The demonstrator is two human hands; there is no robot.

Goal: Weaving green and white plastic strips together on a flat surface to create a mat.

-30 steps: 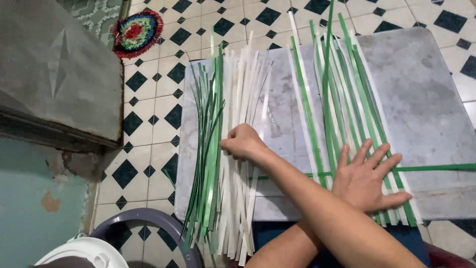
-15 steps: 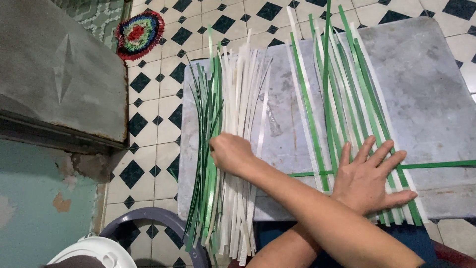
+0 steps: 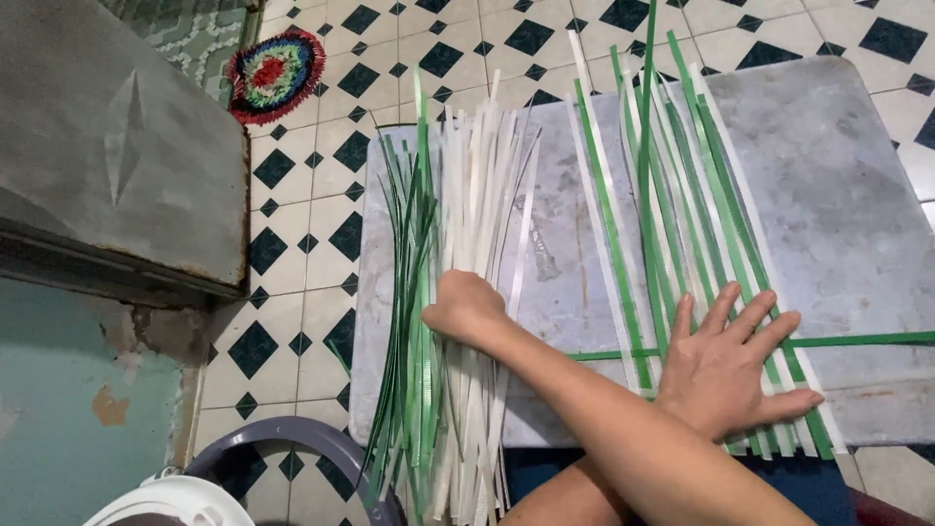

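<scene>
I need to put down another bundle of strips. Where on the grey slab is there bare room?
The slab is bare at its far right corner, beyond the green-and-white strips, and in a narrow lane between them and the loose pile. It is crowded under both hands: left pressing strips, right on the pile.

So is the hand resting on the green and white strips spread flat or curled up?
Spread flat. The left hand lies palm down with fingers fanned apart across the green and white strips on the grey slab.

Crossed forearms; right hand [image 3: 466, 307] curled, left hand [image 3: 732, 370] splayed.
</scene>
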